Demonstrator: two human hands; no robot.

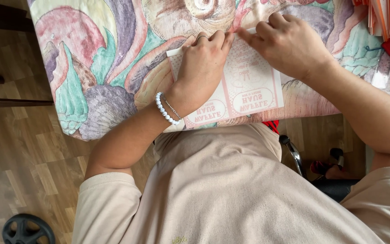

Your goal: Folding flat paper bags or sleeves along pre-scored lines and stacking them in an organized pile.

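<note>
Head view: my left hand [202, 63] presses flat, fingers together, on the pink-printed paper sheet [244, 92]. My right hand [285, 43] pinches its far edge (over the patterned tablecloth [100, 63]).

The left hand [204, 58] covers the middle of the sheet [249, 86], hiding the paper beneath its palm. The right hand [287, 43] hides the sheet's far corner. The surface [104, 54] runs past the top edge, and the red-orange stack [387, 18] is cut off at the corner.
</note>
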